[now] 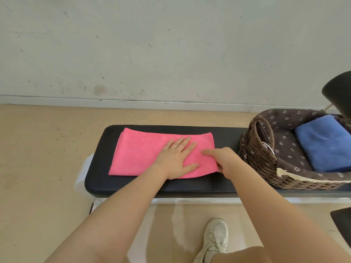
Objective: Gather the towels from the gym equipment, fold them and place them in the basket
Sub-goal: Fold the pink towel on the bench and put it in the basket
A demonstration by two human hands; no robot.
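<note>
Pink towel (pixel 144 154) lies folded on the black bench (pixel 190 185), left of the basket (pixel 264 160). My left hand (pixel 176 158) presses it flat, fingers spread; my right hand (pixel 224 160) pinches its basket-side edge.

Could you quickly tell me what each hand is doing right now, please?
Left hand: open, pressing flat on the pink towel.
Right hand: closed, pinching the pink towel's right edge.

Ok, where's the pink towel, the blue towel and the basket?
Pink fluffy towel (pixel 140 154), head view, bare left half.
Folded blue towel (pixel 326 145), head view, middle of its top.
Brown woven wicker basket (pixel 260 158), head view, outer left wall.
</note>
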